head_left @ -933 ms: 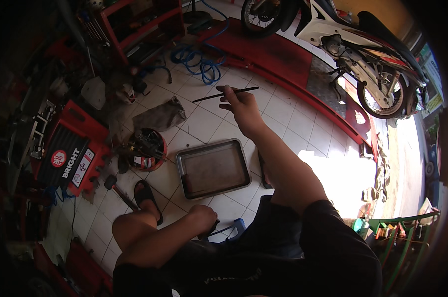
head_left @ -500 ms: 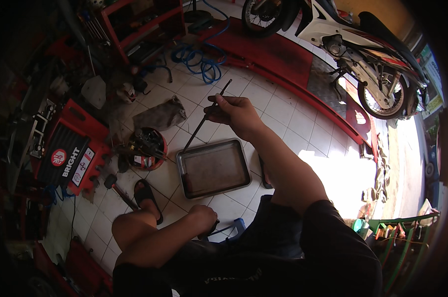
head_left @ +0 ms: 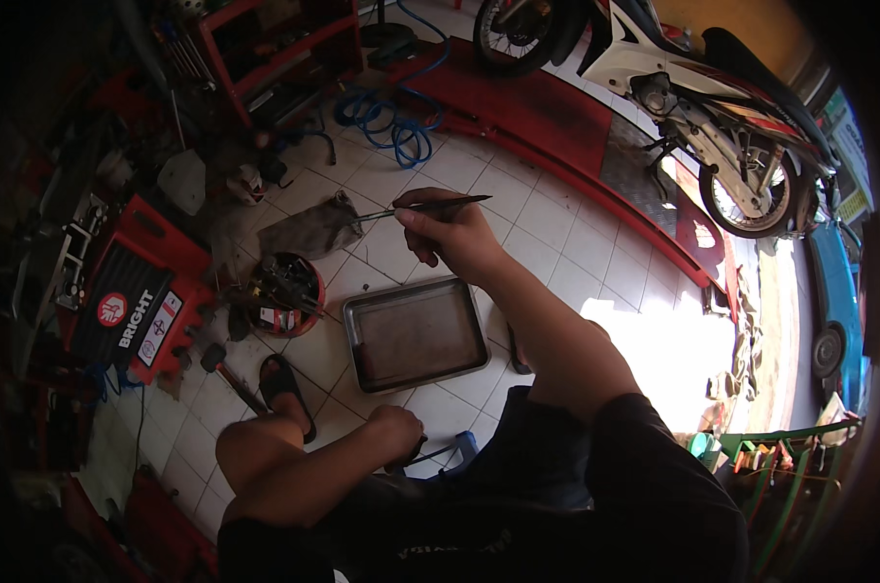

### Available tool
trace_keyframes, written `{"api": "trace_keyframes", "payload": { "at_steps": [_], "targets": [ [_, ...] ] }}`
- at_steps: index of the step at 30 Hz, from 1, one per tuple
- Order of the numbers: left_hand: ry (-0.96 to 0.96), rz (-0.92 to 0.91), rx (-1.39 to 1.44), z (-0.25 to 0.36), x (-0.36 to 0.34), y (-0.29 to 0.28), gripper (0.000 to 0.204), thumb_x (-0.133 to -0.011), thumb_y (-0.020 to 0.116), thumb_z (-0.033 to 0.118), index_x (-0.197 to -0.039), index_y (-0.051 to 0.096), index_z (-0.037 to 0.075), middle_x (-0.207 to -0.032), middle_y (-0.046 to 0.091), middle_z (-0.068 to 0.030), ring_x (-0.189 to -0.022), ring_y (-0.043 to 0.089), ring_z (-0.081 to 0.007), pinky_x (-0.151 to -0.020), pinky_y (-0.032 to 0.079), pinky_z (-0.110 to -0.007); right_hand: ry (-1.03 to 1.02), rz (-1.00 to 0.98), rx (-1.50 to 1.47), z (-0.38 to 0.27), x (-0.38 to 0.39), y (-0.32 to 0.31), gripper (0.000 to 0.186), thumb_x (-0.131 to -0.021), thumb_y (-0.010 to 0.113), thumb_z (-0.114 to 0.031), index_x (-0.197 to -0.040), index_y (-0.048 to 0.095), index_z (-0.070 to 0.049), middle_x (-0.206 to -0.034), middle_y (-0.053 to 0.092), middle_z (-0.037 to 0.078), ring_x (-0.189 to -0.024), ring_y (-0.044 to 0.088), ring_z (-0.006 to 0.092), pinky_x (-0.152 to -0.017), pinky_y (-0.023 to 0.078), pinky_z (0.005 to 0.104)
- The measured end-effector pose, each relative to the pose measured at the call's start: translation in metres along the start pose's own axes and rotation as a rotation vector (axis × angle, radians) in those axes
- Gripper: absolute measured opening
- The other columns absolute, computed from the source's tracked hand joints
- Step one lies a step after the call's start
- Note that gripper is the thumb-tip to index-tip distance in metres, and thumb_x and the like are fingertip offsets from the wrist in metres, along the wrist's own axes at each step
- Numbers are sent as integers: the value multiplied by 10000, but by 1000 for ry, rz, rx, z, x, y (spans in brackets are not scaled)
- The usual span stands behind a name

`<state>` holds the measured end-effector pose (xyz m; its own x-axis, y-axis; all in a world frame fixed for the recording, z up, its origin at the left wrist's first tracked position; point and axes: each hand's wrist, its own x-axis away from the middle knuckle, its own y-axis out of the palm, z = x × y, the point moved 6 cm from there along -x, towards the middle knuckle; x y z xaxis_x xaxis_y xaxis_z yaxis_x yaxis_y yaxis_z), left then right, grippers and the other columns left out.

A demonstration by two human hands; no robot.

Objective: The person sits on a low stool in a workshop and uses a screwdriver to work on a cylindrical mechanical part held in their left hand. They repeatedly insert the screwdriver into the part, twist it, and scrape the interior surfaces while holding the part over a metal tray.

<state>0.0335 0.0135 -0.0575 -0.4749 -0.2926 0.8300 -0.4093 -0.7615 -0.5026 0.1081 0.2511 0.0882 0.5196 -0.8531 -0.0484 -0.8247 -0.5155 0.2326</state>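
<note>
My right hand (head_left: 445, 233) is raised above the far edge of a metal tray, pinching a thin dark rod (head_left: 440, 203) between thumb and fingers. The rod lies nearly level, with a pointed dark end to the right and a thinner end to the left. Below it, the rectangular tray (head_left: 418, 382) rests on the tiled floor, with a dark reddish patch at its left side. My left hand (head_left: 397, 431) is closed, close to my lap, in front of the tray. Its fingers are mostly hidden, and what they hold cannot be made out.
A red tub of tools and parts (head_left: 286, 293) stands left of the tray, by a grey cloth (head_left: 309, 228). A hammer (head_left: 228, 374) lies near my sandalled foot. Beyond are a blue coiled hose (head_left: 386, 126), a red lift platform (head_left: 527, 102) and a motorcycle (head_left: 678, 83). A red cabinet (head_left: 158, 253) is at left.
The rod has swung from a steep slant over the tray's far left corner to nearly level. My right hand has turned and shifted slightly down. My left hand has barely moved.
</note>
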Motion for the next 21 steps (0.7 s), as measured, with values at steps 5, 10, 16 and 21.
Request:
{"api": "trace_keyframes", "payload": {
  "at_steps": [5, 10, 16, 21],
  "targets": [
    [20, 64, 3, -1, -2, 5, 548, -554, 960, 176, -1062, 771, 97, -1096, 755, -98, -1062, 716, -255, -835, 593, -396, 92, -137, -14, 34, -2, 18, 369, -1059, 558, -220, -1288, 579, 69, -780, 656, 104, -656, 602, 138, -572, 472, 277],
    [3, 12, 16, -1, -4, 3, 551, -558, 958, 171, -1073, 775, 104, -1106, 757, -91, -1060, 718, -248, -827, 594, -398, 4, -3, 430, 29, -8, 9, 339, -1032, 619, -232, -1230, 667, 40, -878, 675, 78, -714, 597, 136, -693, 509, 268],
    [-24, -20, 0, -1, -2, 4, 530, -571, 959, 172, -1066, 785, 100, -1105, 759, -89, -1065, 717, -245, -832, 593, -395, -81, 334, 512, 15, -11, -20, 333, -941, 723, -234, -1174, 713, 3, -848, 729, 109, -703, 633, 139, -658, 522, 314],
    [-11, -21, 25, -1, -3, 4, 520, -567, 960, 168, -1052, 788, 97, -1101, 759, -91, -1059, 719, -245, -840, 589, -392, -14, 378, 199, 21, -14, -45, 408, -1013, 655, -273, -1200, 661, 90, -928, 725, 137, -767, 653, 151, -696, 544, 302]
  ]
}}
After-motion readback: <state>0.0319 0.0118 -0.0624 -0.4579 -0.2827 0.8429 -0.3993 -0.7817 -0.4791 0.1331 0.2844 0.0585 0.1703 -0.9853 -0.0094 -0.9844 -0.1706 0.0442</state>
